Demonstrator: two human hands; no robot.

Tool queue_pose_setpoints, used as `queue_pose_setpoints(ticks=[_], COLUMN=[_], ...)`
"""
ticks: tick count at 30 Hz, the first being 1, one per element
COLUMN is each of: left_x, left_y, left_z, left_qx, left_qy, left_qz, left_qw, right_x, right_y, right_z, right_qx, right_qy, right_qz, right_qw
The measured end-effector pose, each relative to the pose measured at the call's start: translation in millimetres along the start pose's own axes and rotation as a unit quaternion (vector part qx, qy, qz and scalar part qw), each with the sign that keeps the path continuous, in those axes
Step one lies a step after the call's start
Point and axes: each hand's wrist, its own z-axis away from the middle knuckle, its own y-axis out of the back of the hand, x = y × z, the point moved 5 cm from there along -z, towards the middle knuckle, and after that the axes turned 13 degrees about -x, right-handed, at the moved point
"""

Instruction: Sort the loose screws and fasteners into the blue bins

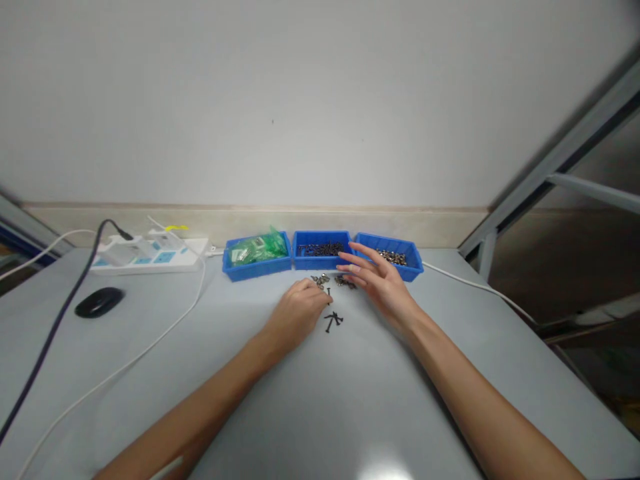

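My left hand (pixel 300 307) is closed with its fingertips pinched on a dark screw (pixel 329 292), which points upward. My right hand (pixel 380 280) is open, fingers spread, above a small pile of dark metal pieces (pixel 345 281). Just beyond my left fingertips lies a little heap of shiny metal pieces (pixel 321 279). Several dark screws (pixel 333 320) lie loose on the table between my hands, nearer to me. The middle blue bin (pixel 323 263) holds many dark screws, and the right blue bin (pixel 410 272), partly behind my right hand, holds small shiny metal parts.
The left blue bin (pixel 257 271) contains a green plastic bag (pixel 260 249). Farther left are a white power strip (pixel 165 260) with plugs and a black mouse (pixel 99 302). A white cable (pixel 150 350) crosses the grey table (pixel 300 413); a wall stands behind.
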Motion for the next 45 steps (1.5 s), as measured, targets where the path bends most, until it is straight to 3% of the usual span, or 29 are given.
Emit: queue_pose_setpoints(ticks=[4,8,12,17,20,23,27,30,32,33,36,38,42,45], left_x=[-2.4,-7.6,-17.2,-29.2,-32.0,-30.8,-28.1,-23.3,-16.3,-12.8,-6.5,-4.4,-0.4,-2.5], left_y=[6.7,20.7,21.3,13.5,9.6,7.2,9.9,24.0,32.1,32.8,27.8,23.3,17.7,20.8], left_z=[-0.9,-0.4,-1.0,-0.2,0.3,-0.3,-0.7,-0.4,-0.2,0.0,1.3,0.4,-3.9,-4.5], left_qx=[0.034,0.106,0.130,0.158,0.154,0.139,0.124,0.102,0.055,0.017,-0.084,-0.118,-0.137,-0.100], left_qy=[0.013,0.053,0.100,0.155,0.191,0.205,0.196,0.140,0.076,0.043,-0.010,-0.009,-0.003,0.008], left_qz=[0.081,0.202,0.352,0.492,0.549,0.573,0.538,0.385,0.235,0.183,0.098,0.064,0.016,0.034], left_qw=[0.996,0.972,0.922,0.842,0.799,0.781,0.810,0.906,0.967,0.982,0.992,0.991,0.990,0.994], right_x=[-0.5,-0.3,2.1,10.9,15.9,18.5,16.5,11.5,7.3,5.3,1.3,0.7,1.9,1.9], right_y=[9.7,13.8,9.9,-3.7,-9.8,-13.1,-12.7,-9.3,-7.0,-6.4,-5.9,-4.2,1.2,3.0], right_z=[4.3,3.7,3.6,5.5,6.4,6.7,6.6,5.6,4.7,4.2,3.0,2.9,3.9,4.1], right_qx=[0.006,0.005,-0.011,-0.085,-0.093,-0.082,-0.063,-0.036,-0.016,-0.011,-0.011,-0.008,0.005,0.000], right_qy=[-0.007,-0.016,-0.032,-0.056,-0.066,-0.075,-0.070,-0.055,-0.036,-0.025,0.005,0.018,0.018,0.004], right_qz=[0.046,0.105,0.135,0.167,0.134,0.074,0.039,0.068,0.082,0.085,0.088,0.085,0.080,0.094], right_qw=[0.999,0.994,0.990,0.981,0.984,0.991,0.995,0.996,0.996,0.996,0.996,0.996,0.997,0.996])
